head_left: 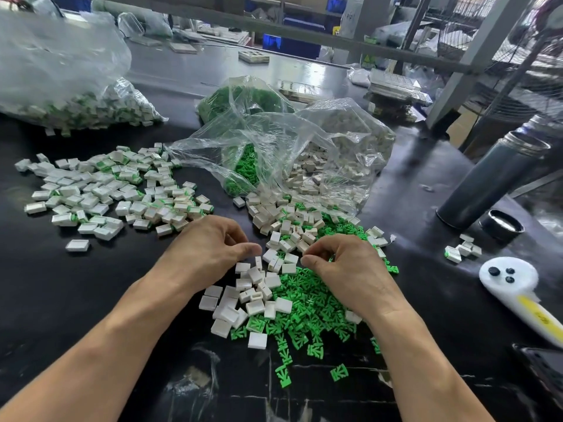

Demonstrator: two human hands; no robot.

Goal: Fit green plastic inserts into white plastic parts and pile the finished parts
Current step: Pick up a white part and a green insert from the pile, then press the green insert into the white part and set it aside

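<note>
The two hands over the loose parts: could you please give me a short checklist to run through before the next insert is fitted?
1. Green inserts within reach: ok, loose under the right hand.
2. White parts within reach: ok, loose by the left hand.
3. Left hand holds a white part: cannot tell, fingers curled, tips hidden.
4. Right hand holds an insert: cannot tell, fingertips hidden.
5. Finished pile apart from loose stock: ok, bare table between.
6. Flask out of the way: ok, far right.
</note>
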